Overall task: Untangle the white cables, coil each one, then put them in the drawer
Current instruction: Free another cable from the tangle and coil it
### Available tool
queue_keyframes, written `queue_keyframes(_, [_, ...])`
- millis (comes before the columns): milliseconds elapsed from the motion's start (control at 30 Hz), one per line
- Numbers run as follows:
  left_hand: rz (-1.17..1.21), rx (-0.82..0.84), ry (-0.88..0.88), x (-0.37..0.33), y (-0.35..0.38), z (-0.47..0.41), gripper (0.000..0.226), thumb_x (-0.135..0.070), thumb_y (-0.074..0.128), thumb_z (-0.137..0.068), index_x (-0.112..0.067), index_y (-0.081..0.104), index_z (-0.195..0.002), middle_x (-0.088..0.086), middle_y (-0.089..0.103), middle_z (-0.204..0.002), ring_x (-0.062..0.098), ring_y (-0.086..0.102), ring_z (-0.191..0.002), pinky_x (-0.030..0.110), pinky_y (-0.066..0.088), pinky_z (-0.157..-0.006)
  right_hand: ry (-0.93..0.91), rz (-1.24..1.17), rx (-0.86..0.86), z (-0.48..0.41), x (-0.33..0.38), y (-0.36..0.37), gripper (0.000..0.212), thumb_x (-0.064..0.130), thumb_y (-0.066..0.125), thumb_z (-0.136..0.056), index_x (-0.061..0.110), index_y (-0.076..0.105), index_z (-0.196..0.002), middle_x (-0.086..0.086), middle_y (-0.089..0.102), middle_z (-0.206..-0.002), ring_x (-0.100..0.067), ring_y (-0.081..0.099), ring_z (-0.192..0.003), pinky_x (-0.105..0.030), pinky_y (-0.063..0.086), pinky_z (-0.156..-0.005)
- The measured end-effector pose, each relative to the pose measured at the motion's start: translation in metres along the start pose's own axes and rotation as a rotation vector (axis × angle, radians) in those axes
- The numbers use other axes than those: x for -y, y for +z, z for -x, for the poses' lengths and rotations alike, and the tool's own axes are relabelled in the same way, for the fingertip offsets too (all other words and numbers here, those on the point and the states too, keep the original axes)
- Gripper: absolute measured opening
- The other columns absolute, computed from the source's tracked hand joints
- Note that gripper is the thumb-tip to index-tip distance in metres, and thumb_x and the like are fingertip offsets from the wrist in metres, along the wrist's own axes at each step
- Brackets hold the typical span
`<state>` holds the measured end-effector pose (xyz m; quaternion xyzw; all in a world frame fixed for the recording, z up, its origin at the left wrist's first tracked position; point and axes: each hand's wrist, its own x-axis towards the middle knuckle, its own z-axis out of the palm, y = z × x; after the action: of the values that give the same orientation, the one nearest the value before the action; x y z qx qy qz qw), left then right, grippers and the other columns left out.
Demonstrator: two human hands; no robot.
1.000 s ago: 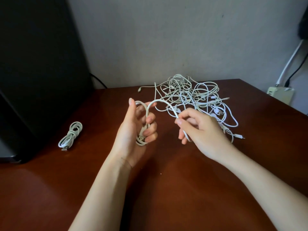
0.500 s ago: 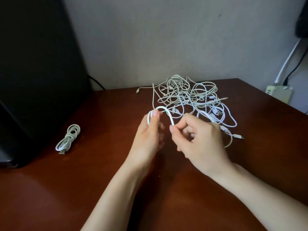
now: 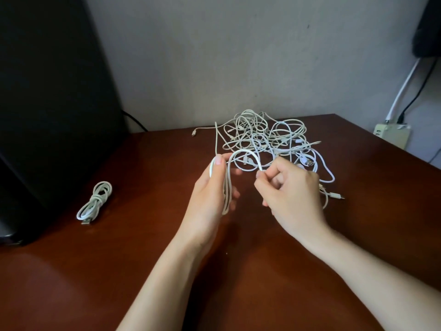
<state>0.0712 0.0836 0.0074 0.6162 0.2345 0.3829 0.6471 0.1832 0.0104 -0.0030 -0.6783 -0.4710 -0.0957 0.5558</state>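
Observation:
A tangle of white cables lies on the brown table near the wall. My left hand holds a partly wound coil of white cable, loops running over its fingers. From the coil a strand arches to my right hand, which pinches that strand between thumb and fingers just in front of the tangle. A finished coiled cable with a USB plug lies on the table at the left. No drawer is in view.
A large black object stands at the left, close to the finished coil. A beige power strip with white and black leads sits beyond the table's right edge. The wall runs just behind the tangle.
My left hand has turned its back toward me and moved right with the coil. My right hand has drawn closer and brought the strand over, adding a loop.

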Motion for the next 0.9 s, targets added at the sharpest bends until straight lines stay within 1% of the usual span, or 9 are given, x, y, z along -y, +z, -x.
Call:
queue_keyframes(133, [-0.030,0.001,0.008,0.005,-0.001,0.001,0.034,-0.058,0.040,-0.093,-0.035,0.066,-0.088,0.007,0.061,-0.085,0.018,0.047,-0.068,0.036,0.036,-0.062,-0.137,-0.010,0.019,0.005,0.000,0.004,0.025,0.021,0.059,-0.082,0.008,0.050,-0.062,0.000,0.053,-0.041,-0.016,0.050,-0.038,-0.023,0.042,-0.053])
queue_keyframes(233, [-0.010,0.058,0.005,0.009,0.001,0.002,0.051,-0.061,0.043,-0.087,-0.011,0.056,-0.090,0.016,0.053,-0.081,0.028,0.046,-0.074,0.045,0.037,-0.069,-0.232,-0.033,0.069,0.010,0.003,0.006,0.026,0.026,0.055,-0.085,0.010,0.049,-0.067,0.000,0.052,-0.043,-0.016,0.051,-0.039,-0.028,0.043,-0.050])
queue_keyframes(367, [-0.035,0.113,-0.014,0.009,0.004,0.003,0.060,-0.059,0.044,-0.090,0.000,0.044,-0.093,0.011,0.050,-0.083,0.025,0.044,-0.076,0.041,0.038,-0.069,-0.326,-0.027,0.157,0.014,0.005,0.009,0.020,0.023,0.053,-0.087,0.012,0.048,-0.071,0.002,0.048,-0.046,-0.016,0.041,-0.045,-0.024,0.037,-0.046])
queue_keyframes(467, [-0.010,0.108,-0.028,0.007,0.006,0.005,0.048,-0.057,0.042,-0.094,-0.010,0.048,-0.092,0.011,0.047,-0.077,0.022,0.042,-0.072,0.035,0.037,-0.063,-0.356,-0.033,0.226,0.015,0.006,0.010,0.017,0.021,0.051,-0.088,0.014,0.047,-0.073,0.007,0.043,-0.049,-0.011,0.034,-0.047,-0.027,0.039,-0.046])
queue_keyframes(567, [0.024,0.085,-0.037,0.006,0.007,0.006,0.052,-0.064,0.049,-0.081,-0.017,0.052,-0.105,0.010,0.048,-0.080,0.024,0.043,-0.078,0.040,0.034,-0.070,-0.393,-0.001,0.256,0.015,0.007,0.008,0.014,0.019,0.047,-0.087,0.015,0.047,-0.074,0.009,0.041,-0.052,-0.008,0.030,-0.048,-0.035,0.041,-0.044])
queue_keyframes(600, [0.039,0.070,-0.042,0.006,0.007,0.005,0.050,-0.062,0.050,-0.083,-0.017,0.053,-0.106,0.010,0.050,-0.082,0.025,0.044,-0.079,0.040,0.034,-0.072,-0.413,0.015,0.268,0.016,0.007,0.008,0.013,0.020,0.047,-0.087,0.015,0.049,-0.076,0.011,0.039,-0.054,-0.009,0.030,-0.047,-0.035,0.041,-0.043])
queue_keyframes(700, [0.069,-0.026,-0.066,0.006,0.003,0.000,0.038,-0.046,0.044,-0.096,-0.011,0.056,-0.098,0.006,0.057,-0.075,0.024,0.053,-0.073,0.036,0.042,-0.067,-0.496,0.094,0.307,0.018,0.010,0.007,0.013,0.022,0.048,-0.087,0.014,0.057,-0.081,0.007,0.050,-0.058,-0.016,0.044,-0.048,-0.031,0.042,-0.044])
queue_keyframes(800, [0.081,-0.098,-0.088,0.005,-0.004,-0.005,0.040,-0.043,0.034,-0.101,-0.014,0.061,-0.109,-0.006,0.061,-0.065,0.012,0.055,-0.062,0.023,0.045,-0.054,-0.582,0.185,0.310,0.021,0.013,0.009,0.022,0.022,0.049,-0.088,0.010,0.067,-0.086,0.000,0.062,-0.065,-0.019,0.057,-0.056,-0.031,0.047,-0.047])
queue_keyframes(900, [0.109,-0.133,-0.083,0.003,-0.009,-0.006,0.047,-0.042,0.029,-0.102,-0.011,0.061,-0.115,-0.001,0.060,-0.068,0.010,0.053,-0.058,0.023,0.043,-0.052,-0.641,0.186,0.278,0.020,0.012,0.009,0.022,0.019,0.052,-0.089,0.008,0.070,-0.090,-0.003,0.067,-0.072,-0.020,0.064,-0.067,-0.035,0.053,-0.055])
